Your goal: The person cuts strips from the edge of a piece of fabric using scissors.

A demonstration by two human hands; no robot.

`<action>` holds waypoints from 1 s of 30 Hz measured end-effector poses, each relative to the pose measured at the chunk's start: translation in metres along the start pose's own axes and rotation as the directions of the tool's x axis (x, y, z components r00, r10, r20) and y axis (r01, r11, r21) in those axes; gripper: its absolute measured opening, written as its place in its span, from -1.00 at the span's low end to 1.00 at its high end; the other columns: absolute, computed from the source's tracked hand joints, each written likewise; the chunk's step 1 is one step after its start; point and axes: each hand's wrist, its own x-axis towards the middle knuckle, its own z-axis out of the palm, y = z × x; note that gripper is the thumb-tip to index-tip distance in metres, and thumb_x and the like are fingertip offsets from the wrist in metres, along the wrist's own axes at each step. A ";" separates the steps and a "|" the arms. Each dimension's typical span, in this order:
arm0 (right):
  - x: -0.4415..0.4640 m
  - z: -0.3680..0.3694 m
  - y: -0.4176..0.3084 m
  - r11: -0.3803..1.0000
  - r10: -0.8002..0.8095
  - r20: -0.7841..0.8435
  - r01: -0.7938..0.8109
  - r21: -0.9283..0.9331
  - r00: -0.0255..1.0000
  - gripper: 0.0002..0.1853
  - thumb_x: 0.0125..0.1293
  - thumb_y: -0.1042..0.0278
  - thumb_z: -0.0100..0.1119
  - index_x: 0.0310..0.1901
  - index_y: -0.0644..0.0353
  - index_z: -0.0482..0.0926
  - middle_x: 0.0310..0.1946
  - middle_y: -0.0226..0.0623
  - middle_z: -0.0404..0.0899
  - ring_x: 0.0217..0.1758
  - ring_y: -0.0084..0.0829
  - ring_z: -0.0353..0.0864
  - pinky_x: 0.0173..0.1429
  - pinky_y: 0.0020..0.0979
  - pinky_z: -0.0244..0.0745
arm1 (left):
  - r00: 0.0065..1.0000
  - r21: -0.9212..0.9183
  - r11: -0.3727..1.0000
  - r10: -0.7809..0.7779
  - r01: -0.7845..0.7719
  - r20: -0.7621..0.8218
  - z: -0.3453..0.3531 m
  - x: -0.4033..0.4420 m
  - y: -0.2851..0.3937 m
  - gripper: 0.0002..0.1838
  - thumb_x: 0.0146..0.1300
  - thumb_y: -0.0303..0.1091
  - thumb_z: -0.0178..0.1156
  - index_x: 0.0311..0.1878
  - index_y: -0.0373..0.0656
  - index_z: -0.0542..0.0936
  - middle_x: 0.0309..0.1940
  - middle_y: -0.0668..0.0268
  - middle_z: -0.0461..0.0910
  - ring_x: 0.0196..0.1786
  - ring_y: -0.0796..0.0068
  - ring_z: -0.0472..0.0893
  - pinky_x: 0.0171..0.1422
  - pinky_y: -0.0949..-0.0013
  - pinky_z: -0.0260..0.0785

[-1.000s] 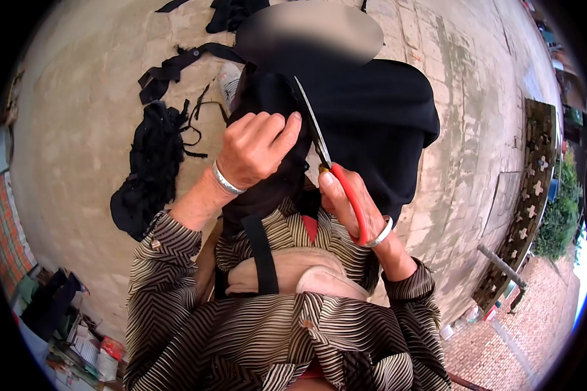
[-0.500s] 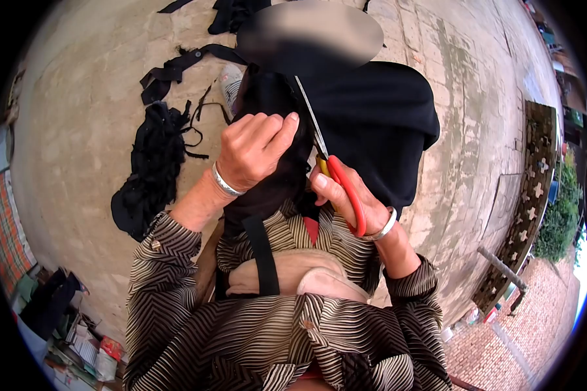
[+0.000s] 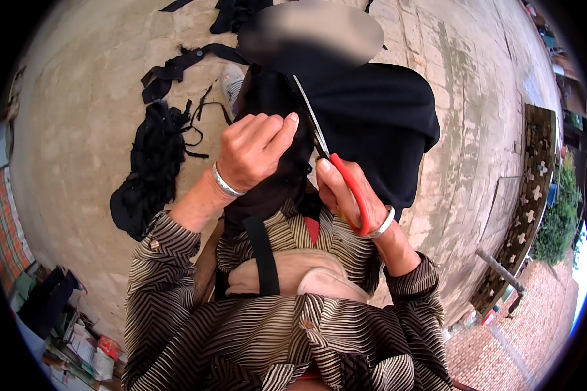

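My left hand (image 3: 253,148) is closed in a fist at the edge of the black cloth (image 3: 372,124) spread over my lap, pinching it; the exact grip is partly hidden by the fingers. In my right hand (image 3: 346,195) is a pair of scissors (image 3: 352,189) with red handles. Their metal blades point away from me along the cloth, just right of my left fist, and appear nearly together. Dark folds hide part of the lower blade.
On the paved ground (image 3: 91,143) to the left lie a heap of black cloth scraps (image 3: 153,169) and a black strip (image 3: 176,68). A shoe (image 3: 232,83) shows beyond my left hand. A low patterned wall (image 3: 535,176) stands at the right.
The scissor handles have come closer together, and the yellow inside of the handle no longer shows. My right hand has shifted slightly; my left hand stays in place.
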 end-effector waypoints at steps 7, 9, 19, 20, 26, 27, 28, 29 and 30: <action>0.013 -0.008 0.004 0.977 -0.080 0.052 0.089 -0.196 0.995 -0.50 0.42 -0.10 0.05 -0.40 0.26 0.40 -0.58 -0.40 0.30 -0.44 -0.57 0.33 -0.30 -0.51 0.29 | 0.999 -0.051 0.998 -0.044 0.045 0.013 -0.005 0.000 0.002 -0.62 -0.07 -0.70 0.25 -0.07 -0.44 0.60 -0.45 0.21 0.51 -0.55 0.35 0.50 -0.53 0.37 0.33; 0.017 -0.009 0.001 0.984 -0.056 0.050 0.063 -0.166 0.997 -0.49 0.42 -0.12 0.03 -0.42 0.25 0.40 -0.59 -0.42 0.29 -0.46 -0.57 0.32 -0.32 -0.51 0.28 | 0.999 -0.057 0.997 -0.042 0.043 0.021 -0.005 0.001 0.001 -0.62 -0.07 -0.71 0.25 -0.08 -0.44 0.60 -0.45 0.20 0.51 -0.55 0.35 0.50 -0.53 0.37 0.33; 0.014 -0.003 -0.012 0.998 0.058 0.043 -0.059 0.027 0.997 -0.45 0.50 -0.08 -0.11 -0.56 0.18 0.28 -0.73 -0.54 0.16 -0.67 -0.67 0.09 -0.59 -0.50 -0.03 | 1.000 -0.010 1.000 0.008 -0.008 0.008 -0.007 0.000 0.000 -0.58 -0.10 -0.58 0.20 -0.06 -0.43 0.57 -0.44 0.25 0.48 -0.52 0.41 0.48 -0.51 0.41 0.31; 0.014 -0.004 -0.013 0.999 0.033 0.035 -0.033 -0.006 0.999 -0.44 0.49 -0.10 -0.10 -0.56 0.18 0.29 -0.72 -0.53 0.18 -0.65 -0.65 0.12 -0.57 -0.50 0.01 | 1.000 -0.009 1.000 0.009 -0.009 0.005 -0.006 0.000 0.000 -0.58 -0.10 -0.58 0.20 -0.06 -0.43 0.57 -0.44 0.25 0.48 -0.52 0.41 0.48 -0.51 0.41 0.31; 0.022 -0.012 -0.015 0.989 0.022 0.095 -0.008 -0.148 0.995 -0.39 0.37 -0.22 0.09 -0.39 0.34 0.38 -0.55 -0.31 0.31 -0.47 -0.53 0.30 -0.43 -0.37 0.28 | 0.999 -0.020 1.000 0.005 -0.004 0.047 -0.010 0.001 0.002 -0.59 -0.09 -0.57 0.19 -0.07 -0.44 0.56 -0.41 0.22 0.49 -0.51 0.40 0.48 -0.50 0.41 0.32; 0.024 -0.011 -0.015 0.989 0.022 0.094 -0.008 -0.147 0.995 -0.39 0.37 -0.22 0.09 -0.39 0.34 0.38 -0.55 -0.31 0.31 -0.47 -0.53 0.30 -0.43 -0.37 0.28 | 0.999 -0.027 1.000 0.006 -0.005 0.040 -0.010 0.000 0.003 -0.59 -0.09 -0.56 0.19 -0.07 -0.44 0.56 -0.41 0.22 0.50 -0.51 0.39 0.48 -0.49 0.41 0.33; 0.027 -0.010 -0.014 0.992 -0.027 0.078 0.036 -0.118 0.997 -0.38 0.36 -0.23 0.08 -0.44 0.31 0.37 -0.59 -0.35 0.29 -0.51 -0.54 0.27 -0.46 -0.37 0.25 | 0.999 -0.034 0.999 0.008 -0.007 0.033 -0.010 0.000 0.003 -0.59 -0.09 -0.56 0.19 -0.07 -0.45 0.56 -0.41 0.21 0.50 -0.51 0.39 0.49 -0.48 0.40 0.33; 0.029 -0.010 -0.013 0.993 -0.076 0.061 0.081 -0.089 0.995 -0.38 0.36 -0.25 0.07 -0.49 0.28 0.37 -0.63 -0.38 0.27 -0.55 -0.55 0.24 -0.48 -0.38 0.23 | 0.999 -0.035 0.999 0.010 -0.009 0.035 -0.009 0.001 0.005 -0.59 -0.09 -0.56 0.19 -0.07 -0.45 0.56 -0.41 0.21 0.50 -0.51 0.39 0.49 -0.48 0.40 0.33; 0.031 -0.009 -0.014 0.993 -0.077 0.059 0.082 -0.088 0.995 -0.38 0.36 -0.25 0.07 -0.49 0.28 0.37 -0.63 -0.38 0.27 -0.55 -0.55 0.24 -0.48 -0.38 0.23 | 0.999 -0.046 0.999 0.000 0.001 0.035 -0.010 0.001 0.006 -0.62 -0.08 -0.60 0.23 -0.09 -0.45 0.58 -0.42 0.20 0.52 -0.52 0.37 0.50 -0.50 0.39 0.33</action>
